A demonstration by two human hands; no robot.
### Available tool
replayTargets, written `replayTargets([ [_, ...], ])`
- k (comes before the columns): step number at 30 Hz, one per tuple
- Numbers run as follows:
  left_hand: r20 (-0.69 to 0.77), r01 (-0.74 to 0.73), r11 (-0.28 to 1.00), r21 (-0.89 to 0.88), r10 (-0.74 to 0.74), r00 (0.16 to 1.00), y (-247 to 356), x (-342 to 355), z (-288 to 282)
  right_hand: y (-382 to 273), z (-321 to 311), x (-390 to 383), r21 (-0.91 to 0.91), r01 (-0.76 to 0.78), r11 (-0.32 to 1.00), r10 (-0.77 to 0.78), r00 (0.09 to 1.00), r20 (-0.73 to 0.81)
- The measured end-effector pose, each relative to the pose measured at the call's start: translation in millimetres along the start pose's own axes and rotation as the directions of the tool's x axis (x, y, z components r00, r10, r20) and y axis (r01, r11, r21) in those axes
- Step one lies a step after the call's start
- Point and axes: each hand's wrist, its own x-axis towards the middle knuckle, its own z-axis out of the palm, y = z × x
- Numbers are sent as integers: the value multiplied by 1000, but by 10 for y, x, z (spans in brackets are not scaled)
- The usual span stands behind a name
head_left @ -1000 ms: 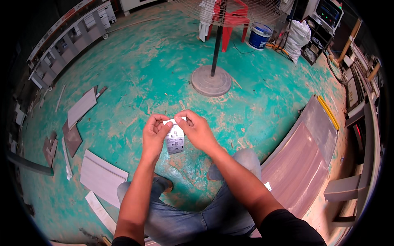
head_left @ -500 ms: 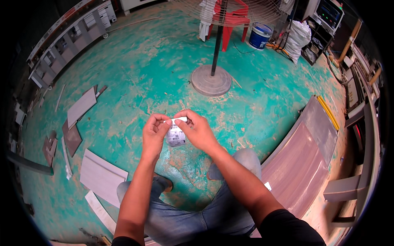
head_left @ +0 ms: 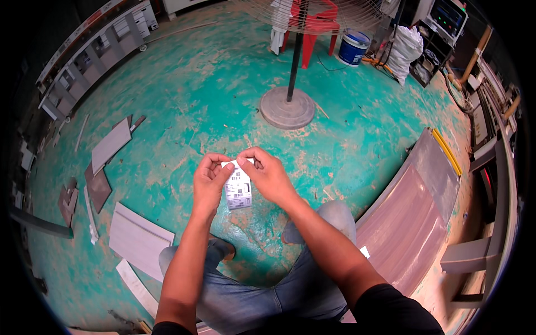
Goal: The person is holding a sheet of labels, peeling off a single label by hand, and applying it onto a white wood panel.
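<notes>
A small white printed label (head_left: 238, 190) hangs between my two hands, above the green floor and just beyond my knees. My left hand (head_left: 212, 180) pinches its upper left corner between thumb and fingers. The upper right corner is gripped the same way by my right hand (head_left: 264, 176). Black print and barcode-like blocks cover the label's face, and its lower end hangs free. Both fingertip grips partly hide the top edge.
Ahead stands a fan with a round base (head_left: 287, 108), near a red chair (head_left: 312, 25) and a blue bucket (head_left: 354, 48). Brown panels (head_left: 396, 223) lie to the right. Grey board offcuts (head_left: 139, 234) are scattered at left, with a wheeled rack (head_left: 92, 61) farther back.
The label has straightened out, so more of its printed face shows and its lower end hangs lower. Both hands keep their pinch, nearly in place.
</notes>
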Motion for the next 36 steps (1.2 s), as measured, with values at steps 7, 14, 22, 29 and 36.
replayTargets([
  [7,-21,10,1000,-1,-10,1000,-15,12,2,55,32,-1,2,145,989,-144,989,-43],
  [14,-8,1,1000,-10,-1,1000,3,0,3,78,14,2,63,40,997,-40,999,-5],
  [22,0,3,1000,-1,-3,1000,48,-14,18,96,15,9,59,7,998,-7,1000,1],
  [29,-5,-17,1000,0,17,1000,35,-2,21,107,37,17,55,75,996,-73,997,-37],
  [36,-34,22,1000,-11,-22,999,16,9,-1,136,75,23,40,208,977,-205,976,-72],
])
